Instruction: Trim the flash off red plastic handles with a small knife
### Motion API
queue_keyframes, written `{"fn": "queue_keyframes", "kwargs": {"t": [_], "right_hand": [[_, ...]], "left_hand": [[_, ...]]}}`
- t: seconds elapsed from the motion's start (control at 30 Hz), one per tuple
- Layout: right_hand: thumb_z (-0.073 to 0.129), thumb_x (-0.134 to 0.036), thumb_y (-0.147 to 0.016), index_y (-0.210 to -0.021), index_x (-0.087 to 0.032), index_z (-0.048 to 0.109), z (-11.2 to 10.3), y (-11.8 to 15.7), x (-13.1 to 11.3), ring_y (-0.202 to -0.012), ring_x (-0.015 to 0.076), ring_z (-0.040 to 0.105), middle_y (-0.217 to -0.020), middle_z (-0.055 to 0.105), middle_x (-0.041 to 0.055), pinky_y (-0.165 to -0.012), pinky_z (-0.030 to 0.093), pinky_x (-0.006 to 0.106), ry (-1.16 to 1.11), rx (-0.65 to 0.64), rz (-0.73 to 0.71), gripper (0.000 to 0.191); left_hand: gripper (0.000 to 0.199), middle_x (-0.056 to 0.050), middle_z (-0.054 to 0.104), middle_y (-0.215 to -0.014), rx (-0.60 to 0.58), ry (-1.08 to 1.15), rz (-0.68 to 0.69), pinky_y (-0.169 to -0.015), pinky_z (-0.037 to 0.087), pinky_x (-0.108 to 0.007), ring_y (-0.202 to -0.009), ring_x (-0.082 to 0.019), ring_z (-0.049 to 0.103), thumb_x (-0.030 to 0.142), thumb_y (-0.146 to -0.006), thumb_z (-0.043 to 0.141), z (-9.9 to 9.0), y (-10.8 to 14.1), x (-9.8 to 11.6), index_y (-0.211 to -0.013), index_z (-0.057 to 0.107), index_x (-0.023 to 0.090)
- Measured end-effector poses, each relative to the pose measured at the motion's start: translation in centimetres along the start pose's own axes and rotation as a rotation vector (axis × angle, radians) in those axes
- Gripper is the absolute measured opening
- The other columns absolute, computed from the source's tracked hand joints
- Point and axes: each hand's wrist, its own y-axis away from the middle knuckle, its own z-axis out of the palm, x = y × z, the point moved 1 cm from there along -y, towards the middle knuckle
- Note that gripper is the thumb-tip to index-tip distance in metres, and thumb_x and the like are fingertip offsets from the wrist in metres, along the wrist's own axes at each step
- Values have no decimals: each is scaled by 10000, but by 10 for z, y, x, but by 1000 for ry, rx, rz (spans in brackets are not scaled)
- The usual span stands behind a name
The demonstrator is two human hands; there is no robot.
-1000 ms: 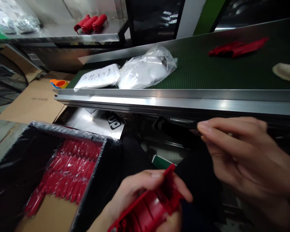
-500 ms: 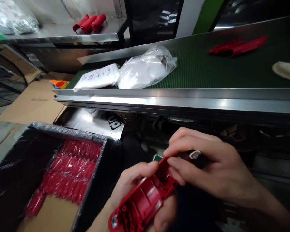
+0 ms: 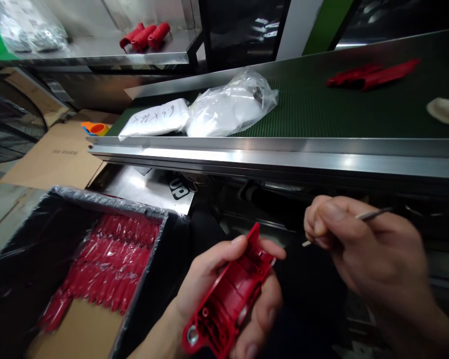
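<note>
Cradling a red shell in the left hand, low and near the centre of the view, hollow side facing up. Pressing the thumb to its left edge near the raised upper end, wrapping the fingers underneath and around the right edge, gripping it firmly. Slanting the shell so as to be pointing its ringed lower end down and to the left.

Holding the right hand off to the right, apart from the shell, pressing thumb and curled fingers together. Pinching a thin stick there, showing a dark end above the hand and a pale tip below the fingertips, blurring slightly.

Working in front of a ribbed green belt edged by a metal rail, and facing a white packet marked by hand, a clear bag of white contents just beside it, and red pieces farther right. Sitting near a lined box at left, holding rows of plastic-wrapped red parts above bare cardboard. Showing 3 red covers on a steel shelf at upper left.
</note>
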Motion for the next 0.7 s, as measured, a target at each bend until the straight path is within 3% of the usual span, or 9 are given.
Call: {"fn": "queue_keyframes", "kwargs": {"t": [0.07, 0.17, 0.27, 0.37, 0.53, 0.7], "right_hand": [[638, -393, -899, -889, -243, 621, -3, 9, -3, -611, 95, 555, -723, 590, -30, -517, 433, 194, 135, -22, -21, 151], [617, -326, -910, -1232, -301, 558, 1, 26, -11, -839, 129, 656, -1028, 672, -4, -647, 517, 196, 284, -83, -215, 328], [539, -145, -910, -1243, -253, 598, 15, 43, -18, -984, 161, 632, -1142, 645, 40, -757, 512, 256, 441, -204, -470, 355], [479, -13, -863, -1275, -192, 588, 30, 53, -20, -999, 195, 601, -1121, 637, 82, -795, 471, 346, 562, -247, -604, 462], [517, -5, -822, -1301, -161, 573, 35, 57, -19, -1030, 254, 573, -1174, 632, 122, -812, 439, 420, 638, -286, -679, 507], [557, -4, -821, -1265, -149, 603, 34, 54, -19, -1009, 246, 569, -1152, 643, 118, -797, 436, 403, 669, -308, -712, 470]], "left_hand": [[553, -91, 647, -710, 11, -36, 63, -319, 457, -190, -404, -145, 600, 430, -1012, 180, -1, -3, 6, -1162, 637, 156], [485, -94, 640, -841, 120, -104, 203, -404, 494, -189, -520, -127, 605, 427, -1013, 244, 1, -10, 16, -1206, 600, 160], [437, -72, 597, -878, 260, -186, 338, -447, 485, -202, -581, -127, 568, 406, -1012, 280, 7, -16, 26, -1229, 567, 158], [422, -51, 572, -852, 315, -247, 462, -469, 470, -211, -579, -123, 538, 421, -1010, 291, 14, -20, 32, -1218, 552, 163], [386, -27, 532, -840, 330, -267, 547, -470, 436, -201, -579, -111, 499, 410, -1014, 281, 20, -22, 38, -1187, 534, 174], [374, -18, 508, -841, 319, -309, 563, -472, 418, -202, -576, -107, 480, 414, -1015, 276, 23, -23, 40, -1184, 521, 187]]}}
